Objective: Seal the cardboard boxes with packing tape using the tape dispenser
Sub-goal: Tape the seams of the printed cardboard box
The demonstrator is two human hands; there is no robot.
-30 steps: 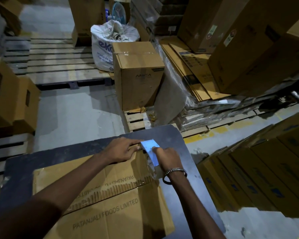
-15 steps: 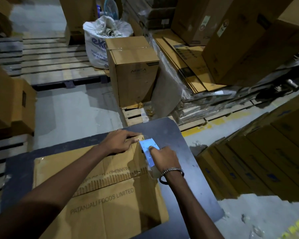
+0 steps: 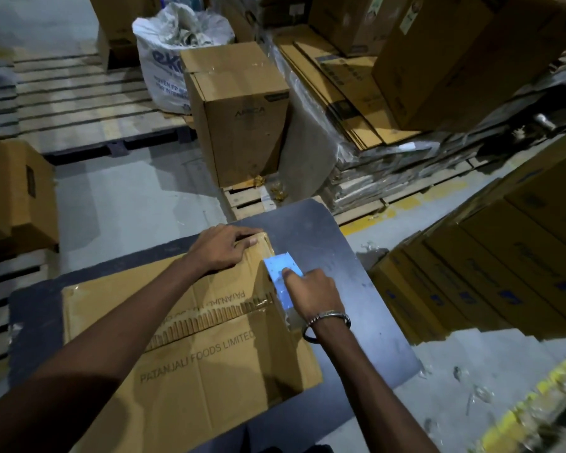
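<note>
Box: the box [image 3: 190, 364] lies on the dark table [image 3: 350, 289], reaching from the table's left part to about its middle, with its near end running out of view at the bottom edge.
Seam: the taped centre seam runs left to right across the box top, ending at the box's right edge; that is the long axis the tape follows.
Dispenser: the dispenser [image 3: 283, 273] stands at the box's right edge, just past the far end of the seam, blue plate upward, tilted along that edge.
Right hand: the right hand [image 3: 314, 289] grasps the dispenser, forefinger laid along the blue plate, other fingers curled around the body below.
Left hand: the left hand [image 3: 224, 245] presses flat on the box's far right corner, fingers straight, clasping nothing.
Key relation: the dispenser is at the seam's right end and over the box edge; judged from this, the next pull goes down the right side wall, towards the table. The right hand is on the tool; the left is near, further along the same edge.
Risk: if the left hand lifts early, the flap may spring and the tape wrinkle.
Hidden: the tape roll and cutter sit under the right hand; whether tape is already cut cannot be told.
Dim: the box's right wall is in shadow; tape there cannot be made out.
Cut off: both forearms leave the bottom of the view.
</note>
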